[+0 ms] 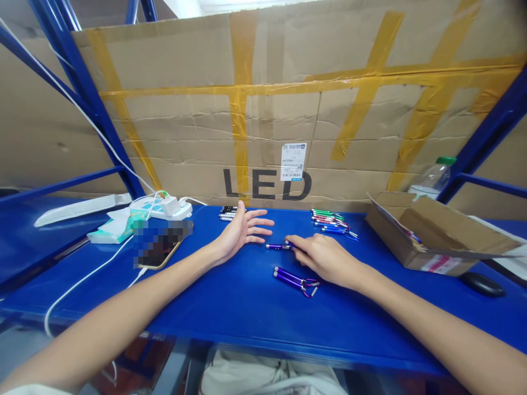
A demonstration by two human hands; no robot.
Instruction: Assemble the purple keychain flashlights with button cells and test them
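My right hand [319, 255] is low over the blue table with its fingers closed on a purple penlight; only a short dark purple piece shows at the fingertips. Just left of those fingertips, another purple penlight [275, 247] lies level. Closer to me rest a few purple penlights [290, 278] with carabiner-like clips. My left hand [242, 230] is open, palm turned inward and fingers spread, holding nothing. Behind it lie black and silver penlights [227, 214], partly hidden. Green, red and blue penlights [329, 222] form a row beyond my right hand.
An open cardboard box [428, 236] stands at right, beside a black mouse [481, 284] and a plastic bottle [436, 174]. At left are a phone [164, 247], a tissue pack [113, 227], a power strip [160, 207] and white cables. A large cardboard sheet [197, 137] closes off the back.
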